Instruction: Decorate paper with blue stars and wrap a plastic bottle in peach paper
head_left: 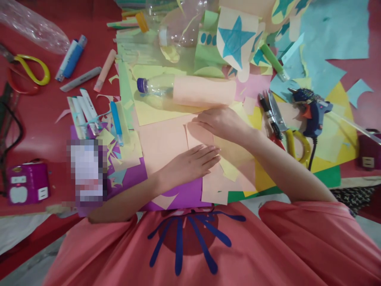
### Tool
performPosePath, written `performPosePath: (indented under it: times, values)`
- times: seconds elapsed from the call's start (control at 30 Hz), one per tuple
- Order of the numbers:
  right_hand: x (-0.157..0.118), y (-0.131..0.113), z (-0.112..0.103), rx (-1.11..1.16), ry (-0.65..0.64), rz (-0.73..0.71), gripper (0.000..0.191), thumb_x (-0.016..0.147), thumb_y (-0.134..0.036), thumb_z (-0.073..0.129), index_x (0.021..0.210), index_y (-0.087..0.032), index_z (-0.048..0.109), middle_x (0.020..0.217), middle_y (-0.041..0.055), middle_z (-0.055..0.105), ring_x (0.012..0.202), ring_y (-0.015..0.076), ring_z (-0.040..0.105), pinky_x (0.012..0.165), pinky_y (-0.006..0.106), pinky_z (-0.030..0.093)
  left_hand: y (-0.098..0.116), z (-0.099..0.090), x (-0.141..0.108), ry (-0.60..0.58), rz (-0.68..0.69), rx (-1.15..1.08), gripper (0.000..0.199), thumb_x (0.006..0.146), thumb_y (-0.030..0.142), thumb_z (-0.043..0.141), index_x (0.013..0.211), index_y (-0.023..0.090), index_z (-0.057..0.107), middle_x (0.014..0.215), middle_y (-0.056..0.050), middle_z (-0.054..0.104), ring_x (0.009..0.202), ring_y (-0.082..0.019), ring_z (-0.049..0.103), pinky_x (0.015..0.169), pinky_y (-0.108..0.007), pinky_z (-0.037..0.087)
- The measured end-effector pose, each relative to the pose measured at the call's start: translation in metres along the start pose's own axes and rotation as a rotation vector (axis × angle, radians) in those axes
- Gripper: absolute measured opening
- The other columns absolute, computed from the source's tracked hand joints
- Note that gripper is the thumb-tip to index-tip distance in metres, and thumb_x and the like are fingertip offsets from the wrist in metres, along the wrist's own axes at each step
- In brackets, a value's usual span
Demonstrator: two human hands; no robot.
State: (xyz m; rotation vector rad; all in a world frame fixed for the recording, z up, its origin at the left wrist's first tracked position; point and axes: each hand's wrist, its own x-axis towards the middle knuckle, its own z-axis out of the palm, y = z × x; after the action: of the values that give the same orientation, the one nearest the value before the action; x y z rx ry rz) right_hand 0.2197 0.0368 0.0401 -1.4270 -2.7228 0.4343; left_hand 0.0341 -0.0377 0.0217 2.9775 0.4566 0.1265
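My left hand (193,162) lies palm down with fingers stretched out, across the lower edge of a small piece of peach paper (200,137). My right hand (222,122) is at the upper edge of that piece, its fingers bent together and pressed on it. The thumb of the right hand is hidden. Under both lies a larger peach sheet (162,141). Just beyond my hands, a clear plastic bottle (159,85) with a dark blue cap rests on its side, a peach paper sleeve (204,90) wrapped around its body.
Markers (85,111), paper scraps and a pixelated rectangle (87,171) are at left. A glue gun (314,113) and yellow-handled scissors (299,145) lie at right, beside a black pen (270,115). Paper with a blue star (237,39) and more clear bottles (181,28) are behind.
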Motion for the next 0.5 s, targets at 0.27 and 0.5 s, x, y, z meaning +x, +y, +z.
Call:
performPosePath:
  times: [0.27,0.5]
  values:
    - [-0.002,0.005,0.006,-0.134,0.078,-0.16,0.032,0.101,-0.018,0.04,0.101,-0.012,0.072,0.09,0.0128,0.074,0.083,0.0231,0.065,0.069,0.034,0.042,0.001,0.007,0.001,-0.004,-0.031,-0.042,0.045,0.103,0.032,0.042,0.147,0.024,0.044,0.157,-0.007,0.043,0.145,-0.02,0.041,0.119,-0.038,0.033]
    - [-0.031,0.002,0.015,-0.144,0.411,-0.035,0.027,0.1,-0.019,0.041,0.104,-0.018,0.068,0.098,0.0108,0.074,0.087,0.0203,0.066,0.075,0.034,0.05,0.0,0.009,0.001,-0.004,-0.038,-0.074,0.046,0.103,0.033,0.043,0.148,0.026,0.043,0.157,-0.008,0.043,0.146,-0.021,0.041,0.119,-0.038,0.031]
